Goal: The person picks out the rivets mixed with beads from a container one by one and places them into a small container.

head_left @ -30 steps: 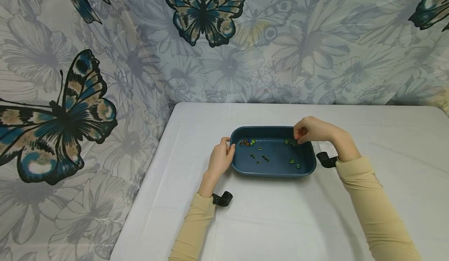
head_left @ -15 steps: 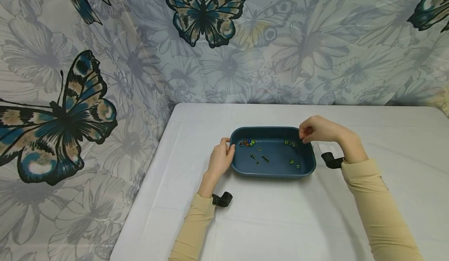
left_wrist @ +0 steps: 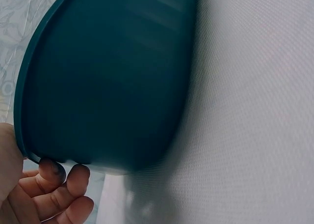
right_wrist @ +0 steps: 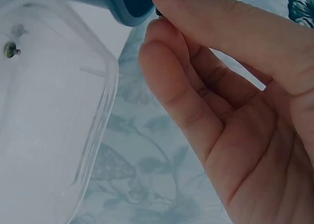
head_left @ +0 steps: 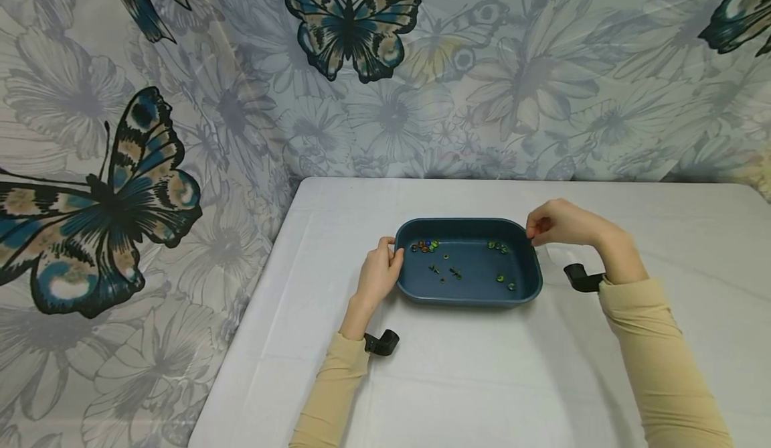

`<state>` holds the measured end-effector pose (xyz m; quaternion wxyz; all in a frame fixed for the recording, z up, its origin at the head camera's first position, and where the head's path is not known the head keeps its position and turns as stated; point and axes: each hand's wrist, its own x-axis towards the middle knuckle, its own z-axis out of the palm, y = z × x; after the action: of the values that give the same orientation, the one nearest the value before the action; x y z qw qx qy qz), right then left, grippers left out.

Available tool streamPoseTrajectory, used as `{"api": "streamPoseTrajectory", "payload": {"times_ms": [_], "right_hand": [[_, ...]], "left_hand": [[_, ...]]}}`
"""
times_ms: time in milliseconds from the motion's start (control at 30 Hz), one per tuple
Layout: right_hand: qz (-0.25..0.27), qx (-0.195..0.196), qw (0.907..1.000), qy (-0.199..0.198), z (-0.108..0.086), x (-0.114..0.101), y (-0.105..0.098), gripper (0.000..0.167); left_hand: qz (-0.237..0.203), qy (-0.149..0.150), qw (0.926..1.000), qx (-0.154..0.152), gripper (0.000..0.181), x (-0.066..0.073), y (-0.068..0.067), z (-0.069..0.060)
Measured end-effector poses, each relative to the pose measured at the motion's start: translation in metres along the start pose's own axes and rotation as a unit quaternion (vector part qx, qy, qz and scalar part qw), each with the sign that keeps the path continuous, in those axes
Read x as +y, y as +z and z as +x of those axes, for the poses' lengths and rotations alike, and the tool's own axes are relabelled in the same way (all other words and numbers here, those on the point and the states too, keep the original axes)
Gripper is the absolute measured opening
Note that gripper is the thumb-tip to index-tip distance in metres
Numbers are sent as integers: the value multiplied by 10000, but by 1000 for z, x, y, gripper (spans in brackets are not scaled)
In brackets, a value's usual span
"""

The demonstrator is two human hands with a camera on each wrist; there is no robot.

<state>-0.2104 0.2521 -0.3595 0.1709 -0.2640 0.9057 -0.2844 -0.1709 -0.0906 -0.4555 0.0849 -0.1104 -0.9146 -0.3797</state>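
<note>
A dark blue rectangular tray [head_left: 470,290] lies on the white-covered table, with several small beads and metal bits inside. My left hand [head_left: 381,270] grips its left rim; in the left wrist view the curled fingers [left_wrist: 78,180] touch the tray's outer wall. Past the tray's right end, my right hand [head_left: 563,224] pinches a small dark piece [right_wrist: 158,12] between thumb and forefinger. Most of that piece is hidden by the fingertips. Close by stands a clear plastic container [right_wrist: 110,96], and a small brass-coloured stud [right_wrist: 11,50] lies in it.
Inside the tray, multicoloured beads [head_left: 425,245] gather at the back left and greenish ones [head_left: 497,246] at the back right. Thin metal bits [head_left: 455,273] lie near the middle. A butterfly-patterned cloth [head_left: 385,126] hangs behind the table.
My right hand has moved right, from above the tray's back right corner to beyond its right rim, over the clear container. The left hand and tray have stayed put.
</note>
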Motion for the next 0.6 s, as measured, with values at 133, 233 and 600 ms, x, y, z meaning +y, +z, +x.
{"api": "streamPoseTrajectory", "payload": {"times_ms": [133, 233, 600], "right_hand": [[-59, 50, 10000, 30, -4, 3, -2, 13], [-85, 96, 9999, 41, -6, 6, -3, 13], [-72, 268, 9995, 160, -14, 16, -5, 14]], "left_hand": [[0, -26, 10000, -25, 30, 0, 0, 0], [18, 21, 10000, -17, 30, 0, 0, 0], [-45, 54, 10000, -1, 29, -1, 0, 0]]}}
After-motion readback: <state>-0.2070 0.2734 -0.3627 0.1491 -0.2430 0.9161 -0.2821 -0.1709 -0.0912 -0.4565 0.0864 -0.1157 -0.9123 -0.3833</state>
